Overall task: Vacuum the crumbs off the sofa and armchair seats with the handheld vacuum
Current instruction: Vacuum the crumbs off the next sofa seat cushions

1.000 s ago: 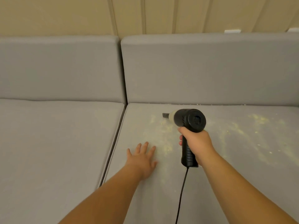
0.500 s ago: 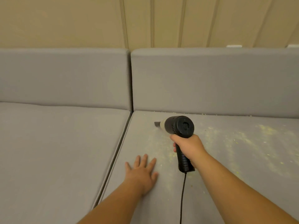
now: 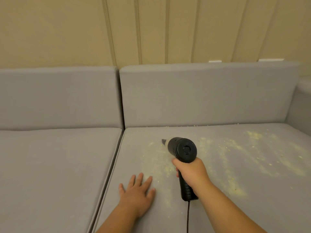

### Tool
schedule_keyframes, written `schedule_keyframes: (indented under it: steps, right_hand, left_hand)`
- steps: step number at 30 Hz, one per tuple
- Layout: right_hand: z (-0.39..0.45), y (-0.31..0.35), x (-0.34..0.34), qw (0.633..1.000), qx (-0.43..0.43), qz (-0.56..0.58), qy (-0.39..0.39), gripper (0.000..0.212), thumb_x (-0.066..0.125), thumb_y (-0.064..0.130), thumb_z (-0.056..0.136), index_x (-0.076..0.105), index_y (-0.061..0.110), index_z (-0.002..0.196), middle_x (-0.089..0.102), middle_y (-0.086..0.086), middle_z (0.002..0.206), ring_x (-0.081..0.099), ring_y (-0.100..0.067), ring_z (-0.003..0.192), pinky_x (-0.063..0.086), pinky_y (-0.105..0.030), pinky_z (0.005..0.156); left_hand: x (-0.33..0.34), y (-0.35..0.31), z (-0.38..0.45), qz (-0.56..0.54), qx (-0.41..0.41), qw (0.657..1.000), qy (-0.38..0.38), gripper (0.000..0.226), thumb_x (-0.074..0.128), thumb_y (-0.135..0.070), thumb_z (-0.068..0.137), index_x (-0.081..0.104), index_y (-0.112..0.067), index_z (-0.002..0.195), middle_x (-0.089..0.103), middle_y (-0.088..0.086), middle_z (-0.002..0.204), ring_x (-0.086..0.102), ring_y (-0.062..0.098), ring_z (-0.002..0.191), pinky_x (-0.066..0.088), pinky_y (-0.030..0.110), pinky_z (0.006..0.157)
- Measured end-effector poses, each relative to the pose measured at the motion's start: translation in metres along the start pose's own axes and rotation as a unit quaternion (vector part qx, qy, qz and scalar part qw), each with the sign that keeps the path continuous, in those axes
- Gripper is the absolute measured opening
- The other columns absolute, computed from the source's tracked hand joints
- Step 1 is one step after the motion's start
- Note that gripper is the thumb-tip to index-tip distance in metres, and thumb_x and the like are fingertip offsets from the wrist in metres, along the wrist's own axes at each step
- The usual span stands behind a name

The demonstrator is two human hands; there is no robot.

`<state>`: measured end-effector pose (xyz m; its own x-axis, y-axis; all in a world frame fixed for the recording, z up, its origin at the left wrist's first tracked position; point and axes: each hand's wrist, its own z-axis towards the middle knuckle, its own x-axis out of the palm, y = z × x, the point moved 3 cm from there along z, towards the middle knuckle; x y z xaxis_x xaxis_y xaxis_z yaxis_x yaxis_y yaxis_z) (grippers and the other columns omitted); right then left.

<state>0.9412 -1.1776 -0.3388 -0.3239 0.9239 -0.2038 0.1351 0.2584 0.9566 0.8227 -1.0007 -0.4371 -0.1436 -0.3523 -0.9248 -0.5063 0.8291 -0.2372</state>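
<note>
While the right hand [image 3: 193,172] grips the vacuum [image 3: 182,151], its nozzle meets crumbs [image 3: 161,163]. The left hand [image 3: 137,195] lies flat and empty on the seat [image 3: 218,190]

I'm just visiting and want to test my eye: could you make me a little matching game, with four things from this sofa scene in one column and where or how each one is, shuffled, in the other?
Things:
1. left hand
2. right hand
3. handheld vacuum
4. crumbs

States:
A. scattered yellowish over the right seat cushion
B. black, nozzle pointing toward the backrest
C. flat on the cushion, fingers spread
D. wrapped around the handle

Pairs: 1-C, 2-D, 3-B, 4-A
</note>
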Motion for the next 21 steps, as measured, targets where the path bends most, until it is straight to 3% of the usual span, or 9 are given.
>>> schedule_keyframes:
  steps: [7, 11, 16, 21]
  right_hand:
    - [0.006, -0.013, -0.011, 0.999, 0.013, 0.044, -0.027, 0.022, 0.080, 0.024, 0.082, 0.075, 0.002, 0.082, 0.075, -0.010, 0.066, 0.070, -0.028, 0.070, 0.062, -0.048, 0.083]
    - [0.004, -0.015, -0.010, 0.999, 0.024, 0.034, -0.007, 0.021, 0.082, 0.024, 0.082, 0.075, 0.005, 0.089, 0.076, -0.009, 0.069, 0.076, -0.039, 0.083, 0.062, -0.049, 0.085]
    - [-0.004, -0.017, -0.013, 0.997, 0.036, 0.063, -0.007, 0.020, 0.080, 0.020, 0.085, 0.075, 0.005, 0.096, 0.075, -0.014, 0.078, 0.072, -0.026, 0.074, 0.059, -0.039, 0.076]
    - [0.005, -0.009, -0.017, 0.999, 0.021, 0.041, -0.003, 0.014, 0.078, 0.021, 0.083, 0.073, 0.010, 0.076, 0.074, -0.008, 0.066, 0.068, -0.026, 0.073, 0.057, -0.040, 0.077]
  left_hand:
    - [-0.007, -0.005, 0.002, 0.015, 0.004, 1.000, 0.025, 0.063, 0.022, -0.067, 0.103, 0.003, -0.052, 0.161, -0.011, -0.011, 0.172, -0.014, 0.021, 0.158, -0.008, 0.067, 0.121]
    - [-0.012, -0.005, -0.006, 0.020, -0.006, 0.999, 0.030, 0.067, 0.023, -0.068, 0.102, -0.002, -0.049, 0.161, -0.013, -0.009, 0.172, -0.013, 0.022, 0.159, -0.005, 0.067, 0.122]
    - [-0.010, -0.012, -0.019, 0.041, -0.016, 0.998, 0.054, 0.071, 0.023, -0.069, 0.102, -0.006, -0.046, 0.162, -0.020, -0.009, 0.170, -0.018, 0.023, 0.158, -0.007, 0.069, 0.120]
    - [-0.016, -0.009, -0.005, 0.059, -0.013, 0.996, 0.064, 0.071, 0.022, -0.072, 0.100, -0.006, -0.049, 0.161, -0.019, -0.011, 0.171, -0.016, 0.024, 0.158, -0.004, 0.071, 0.119]
